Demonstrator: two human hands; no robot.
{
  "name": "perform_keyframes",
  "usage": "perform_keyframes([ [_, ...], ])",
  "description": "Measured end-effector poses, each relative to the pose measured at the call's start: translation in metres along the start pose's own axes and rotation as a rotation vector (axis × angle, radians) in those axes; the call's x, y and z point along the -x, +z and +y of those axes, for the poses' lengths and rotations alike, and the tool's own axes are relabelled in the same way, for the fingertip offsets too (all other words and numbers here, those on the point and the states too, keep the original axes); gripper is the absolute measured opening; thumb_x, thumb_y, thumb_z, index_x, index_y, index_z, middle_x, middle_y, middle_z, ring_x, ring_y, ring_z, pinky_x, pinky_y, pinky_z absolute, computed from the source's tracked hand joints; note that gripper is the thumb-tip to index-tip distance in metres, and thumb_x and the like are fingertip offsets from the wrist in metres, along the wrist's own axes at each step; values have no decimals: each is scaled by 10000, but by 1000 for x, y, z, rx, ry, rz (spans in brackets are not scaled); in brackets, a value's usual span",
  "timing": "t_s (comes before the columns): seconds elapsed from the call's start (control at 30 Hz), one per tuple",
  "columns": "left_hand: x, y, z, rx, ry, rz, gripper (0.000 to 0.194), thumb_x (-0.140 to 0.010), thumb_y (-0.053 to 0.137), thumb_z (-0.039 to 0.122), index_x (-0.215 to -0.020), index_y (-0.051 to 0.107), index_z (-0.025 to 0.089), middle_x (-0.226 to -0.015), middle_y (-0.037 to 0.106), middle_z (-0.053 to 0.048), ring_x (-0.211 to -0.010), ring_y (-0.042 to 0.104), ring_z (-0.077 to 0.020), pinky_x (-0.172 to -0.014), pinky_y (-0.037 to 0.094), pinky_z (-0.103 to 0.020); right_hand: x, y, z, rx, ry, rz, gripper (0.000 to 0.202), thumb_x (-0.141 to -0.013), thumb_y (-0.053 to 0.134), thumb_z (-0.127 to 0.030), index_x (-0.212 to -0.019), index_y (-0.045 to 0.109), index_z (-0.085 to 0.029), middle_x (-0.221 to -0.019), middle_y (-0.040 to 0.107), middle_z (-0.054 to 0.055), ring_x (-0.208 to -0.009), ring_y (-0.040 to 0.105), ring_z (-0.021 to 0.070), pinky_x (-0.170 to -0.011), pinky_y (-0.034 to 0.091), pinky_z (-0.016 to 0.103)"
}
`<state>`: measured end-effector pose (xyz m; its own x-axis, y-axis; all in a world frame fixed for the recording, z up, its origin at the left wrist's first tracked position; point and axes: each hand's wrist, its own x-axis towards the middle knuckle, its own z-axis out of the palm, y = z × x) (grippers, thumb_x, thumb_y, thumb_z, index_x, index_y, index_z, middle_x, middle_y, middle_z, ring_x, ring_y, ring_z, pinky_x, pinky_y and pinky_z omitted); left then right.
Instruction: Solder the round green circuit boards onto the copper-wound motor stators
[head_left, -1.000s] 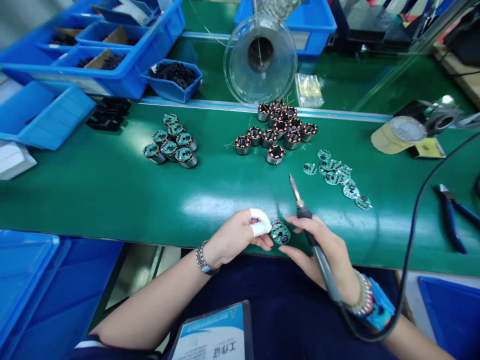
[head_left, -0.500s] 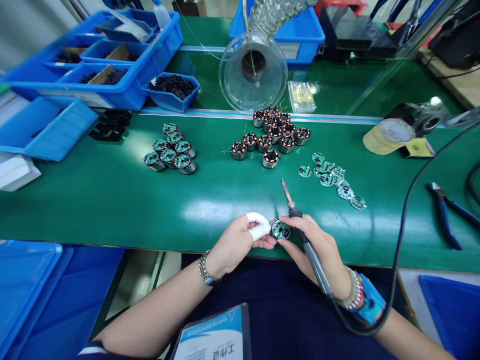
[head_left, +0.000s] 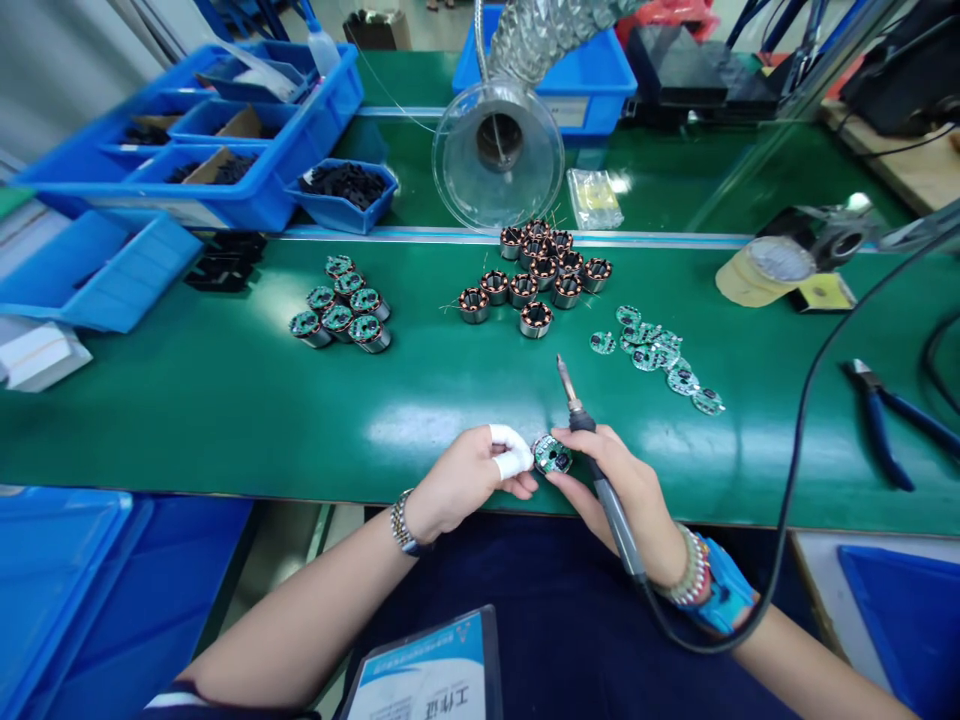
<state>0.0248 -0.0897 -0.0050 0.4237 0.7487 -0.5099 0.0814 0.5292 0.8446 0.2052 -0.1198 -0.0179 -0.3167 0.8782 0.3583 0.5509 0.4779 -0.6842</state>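
My left hand (head_left: 480,468), with white covers on its thumb and a finger, is closed at the left edge of a round green circuit board (head_left: 553,454). What lies under that board is mostly hidden. My right hand (head_left: 619,480) is wrapped round a soldering iron (head_left: 616,515), its tip pointing up and away, past the board. The right thumb and a fingertip also touch the board's right side. Further off stand several copper-wound motor stators (head_left: 535,319). Loose round circuit boards (head_left: 682,378) lie to their right, and stators topped with boards (head_left: 369,333) are grouped at the left.
A clear fume-extractor hood (head_left: 499,155) hangs over the back of the green bench. Blue parts bins (head_left: 247,195) fill the back left. At the right are cutting pliers (head_left: 877,420) and a cream-coloured round container (head_left: 765,272). The iron's black cable (head_left: 801,440) loops beside my right arm.
The whole view has shifted slightly. Both hands stay around the circuit board, which looks turned a little, and the soldering iron remains in my right hand.
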Motion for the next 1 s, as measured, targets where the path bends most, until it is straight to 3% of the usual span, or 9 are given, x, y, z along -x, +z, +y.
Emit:
perform_keyframes([
  [0.07, 1, -6, -1, -231, 120, 54, 130, -729, 599, 235, -794, 556, 131, -670, 623, -21, -621, 620, -125, -621, 523, -256, -1, 1, 0, 8, 1, 4, 348, -784, 570, -174, -1114, 465, -207, -1002, 587, 73, -919, 553, 193, -790, 487, 351],
  [0.17, 4, -12, -3, -627, 436, 123, 270, -715, 640, 235, -959, 567, 146, -828, 631, -38, -661, 620, -124, -635, 530, -257, -2, 2, -1, 11, -10, 14, 340, -785, 568, -176, -1109, 471, -206, -1002, 590, 75, -932, 550, 198, -798, 487, 355],
  [0.3, 3, -15, -6, -1029, 799, 176, 180, -803, 557, 229, -964, 598, 157, -919, 643, -53, -801, 617, -142, -737, 512, -256, -3, 3, 0, 7, -28, 23, 352, -786, 565, -165, -1121, 464, -205, -1002, 587, 74, -934, 546, 195, -806, 486, 355],
  [0.5, 1, -19, -11, -1253, 921, 199, 185, -847, 456, 156, -959, 601, 135, -888, 655, -61, -785, 618, -161, -702, 510, -258, -4, 5, 2, 20, -63, 40, 345, -789, 562, -158, -1118, 464, -202, -986, 594, 72, -927, 543, 187, -813, 482, 351],
  [0.63, 8, -12, -10, -1345, 821, 195, 204, -829, 425, 129, -947, 591, 116, -906, 635, -84, -792, 600, -189, -712, 499, -300, -4, 5, 1, 16, -66, 45, 337, -790, 559, -155, -1110, 465, -202, -972, 593, 73, -904, 547, 187, -782, 491, 340],
  [0.77, 11, -1, 2, -1252, 575, 184, 159, -803, 423, 158, -818, 580, 137, -796, 596, -59, -672, 560, -168, -636, 471, -295, -4, 4, 1, 9, -69, 41, 346, -791, 556, -149, -1119, 460, -198, -978, 590, 79, -917, 542, 190, -792, 486, 344],
  [0.87, 4, 4, 15, -972, 318, 140, 115, -756, 450, 172, -676, 529, 152, -630, 553, -17, -547, 516, -132, -530, 428, -250, -3, 5, 2, 9, -71, 47, 346, -789, 559, -151, -1118, 461, -195, -979, 588, 83, -923, 540, 193, -795, 484, 347],
  [1.0, -5, 3, 22, -319, -97, -39, 130, -717, 403, 132, -598, 448, 154, -485, 464, 30, -405, 452, -81, -410, 382, -189, -2, 6, 3, 12, -73, 56, 334, -793, 554, -160, -1113, 464, -201, -976, 590, 79, -909, 545, 190, -780, 488, 344],
])
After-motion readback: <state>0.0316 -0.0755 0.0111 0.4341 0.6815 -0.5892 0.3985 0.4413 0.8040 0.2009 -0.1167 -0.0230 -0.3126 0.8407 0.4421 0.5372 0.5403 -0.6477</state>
